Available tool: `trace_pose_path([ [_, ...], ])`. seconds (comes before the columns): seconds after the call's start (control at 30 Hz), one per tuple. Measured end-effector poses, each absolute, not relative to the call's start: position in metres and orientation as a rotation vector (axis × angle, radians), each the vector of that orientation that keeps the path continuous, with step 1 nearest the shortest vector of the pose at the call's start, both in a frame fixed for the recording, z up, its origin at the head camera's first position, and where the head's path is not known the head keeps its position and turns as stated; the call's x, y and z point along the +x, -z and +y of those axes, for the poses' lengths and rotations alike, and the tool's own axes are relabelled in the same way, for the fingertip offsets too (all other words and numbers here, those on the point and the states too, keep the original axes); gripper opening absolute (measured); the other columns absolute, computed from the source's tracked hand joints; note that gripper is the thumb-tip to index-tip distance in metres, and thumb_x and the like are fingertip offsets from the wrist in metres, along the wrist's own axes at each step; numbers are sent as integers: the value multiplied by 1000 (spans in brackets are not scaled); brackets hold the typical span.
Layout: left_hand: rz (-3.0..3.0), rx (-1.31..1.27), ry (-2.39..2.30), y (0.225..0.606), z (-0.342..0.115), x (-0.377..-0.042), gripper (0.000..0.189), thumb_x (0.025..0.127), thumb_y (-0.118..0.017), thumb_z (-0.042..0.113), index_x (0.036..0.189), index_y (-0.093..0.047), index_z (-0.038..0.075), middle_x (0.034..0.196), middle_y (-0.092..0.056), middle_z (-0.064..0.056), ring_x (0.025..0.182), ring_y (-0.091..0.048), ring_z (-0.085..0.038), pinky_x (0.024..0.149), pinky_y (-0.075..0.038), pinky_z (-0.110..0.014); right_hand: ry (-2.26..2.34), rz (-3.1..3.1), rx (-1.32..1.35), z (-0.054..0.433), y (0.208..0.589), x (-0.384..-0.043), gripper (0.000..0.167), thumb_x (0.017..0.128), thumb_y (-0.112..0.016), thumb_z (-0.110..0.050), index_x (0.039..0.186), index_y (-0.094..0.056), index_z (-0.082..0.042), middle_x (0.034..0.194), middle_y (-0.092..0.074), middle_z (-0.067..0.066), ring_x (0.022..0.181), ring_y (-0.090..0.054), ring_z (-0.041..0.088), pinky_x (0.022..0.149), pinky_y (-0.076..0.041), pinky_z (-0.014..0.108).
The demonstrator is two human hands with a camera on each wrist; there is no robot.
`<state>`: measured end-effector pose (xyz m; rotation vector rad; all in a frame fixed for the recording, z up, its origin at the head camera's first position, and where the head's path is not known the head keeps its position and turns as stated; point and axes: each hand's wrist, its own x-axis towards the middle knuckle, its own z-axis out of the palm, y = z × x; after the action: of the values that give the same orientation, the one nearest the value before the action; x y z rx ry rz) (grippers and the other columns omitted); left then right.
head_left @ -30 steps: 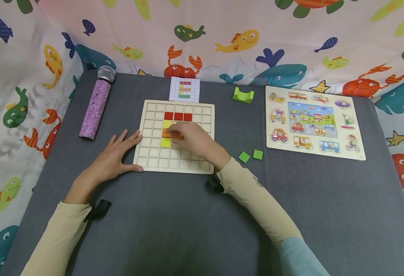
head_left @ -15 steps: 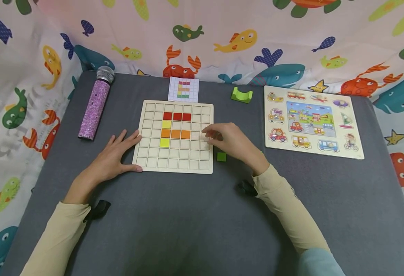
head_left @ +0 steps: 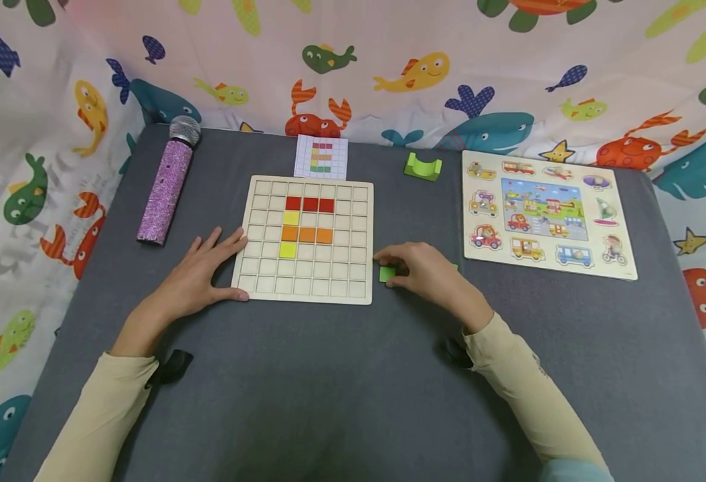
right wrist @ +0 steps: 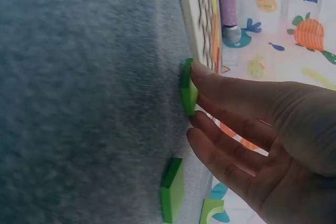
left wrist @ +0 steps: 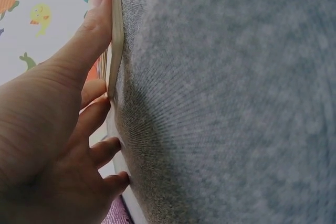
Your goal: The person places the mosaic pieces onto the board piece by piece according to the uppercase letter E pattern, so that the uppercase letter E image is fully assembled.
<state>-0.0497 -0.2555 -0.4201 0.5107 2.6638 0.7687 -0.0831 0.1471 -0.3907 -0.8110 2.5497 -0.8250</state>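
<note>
My left hand (head_left: 196, 278) rests beside the left edge of a square wooden grid board (head_left: 265, 278), fingers spread, thumb and a fingertip touching the edge. In the left wrist view, the thumb lies along the board's side. Red (head_left: 310, 204), yellow (head_left: 288, 250) and orange tiles (head_left: 307, 235) sit in the board's cells. To the right of the board, my right hand (head_left: 431, 271) pinches a green tile (head_left: 387, 274) on the table between thumb and fingers. The right wrist view shows the thumb on that tile and a second green tile (right wrist: 173, 190) lying apart.
A printed pattern card (head_left: 320, 157) lies behind the board. At left is a glittery pink microphone (head_left: 164, 191). A green arched block (head_left: 423, 167) stands at the back, left of a wooden vehicle puzzle (head_left: 545, 254). A sea-animal curtain (head_left: 383, 40) borders the grey table (head_left: 304, 388).
My right hand has left the orange tiles on the board, moved right and come down to a green tile. Three orange tiles now show in a row. The left hand has stayed put.
</note>
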Motion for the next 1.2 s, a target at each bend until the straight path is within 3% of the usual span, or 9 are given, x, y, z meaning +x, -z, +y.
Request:
trace_pose_path([
  [0.13,2665,508,-769,420,-255,-50,100,76,-83,39,154,-30,7,162,-17,-10,149,-2,-41,118,4,-58,855,2543,-834,148,394,-81,44,78,-80,1,120,-68,-1,110,-71,10,98,-67,21,85,-56,36],
  [0.47,2657,486,-758,419,-255,-50,101,75,-83,39,155,-29,7,162,-18,-12,149,-2,-41,118,5,-57,960,2483,-870,147,391,-85,33,81,-77,1,114,-70,-1,84,-64,2,74,-58,13,68,-52,30],
  [1.2,2671,512,-783,419,-253,-49,99,75,-83,37,153,-32,6,162,-20,-13,148,-4,-42,118,4,-58,1121,2303,-997,62,392,-114,26,86,-75,-4,111,-71,-1,86,-65,2,81,-57,13,76,-52,27],
])
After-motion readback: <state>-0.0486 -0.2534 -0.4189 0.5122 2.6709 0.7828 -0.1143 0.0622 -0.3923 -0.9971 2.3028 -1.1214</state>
